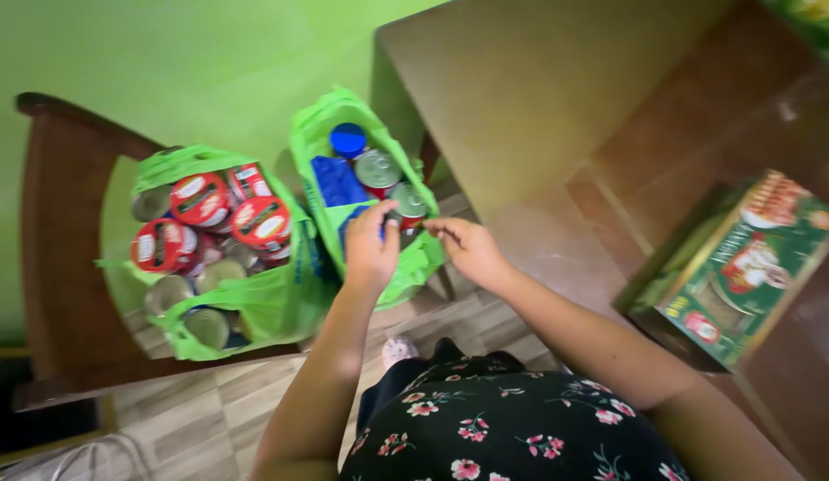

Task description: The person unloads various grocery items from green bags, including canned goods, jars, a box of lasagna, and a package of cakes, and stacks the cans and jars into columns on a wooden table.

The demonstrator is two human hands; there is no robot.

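Two green bags stand on a wooden chair (54,267). The nearer green bag (318,134) holds round cans (377,169), a blue lid (348,140) and a blue packet (337,183). My left hand (370,249) reaches into this bag, its fingers closing on something dark that I cannot identify. My right hand (468,248) pinches the bag's right edge beside a can (409,201). The left green bag (272,307) is full of red-labelled cans (201,200).
A brown wooden table (539,98) runs along the right, with a green and red printed carton (744,267) lying on it. Tiled floor (192,419) shows below the chair. A green wall is behind. My floral dress fills the bottom of the view.
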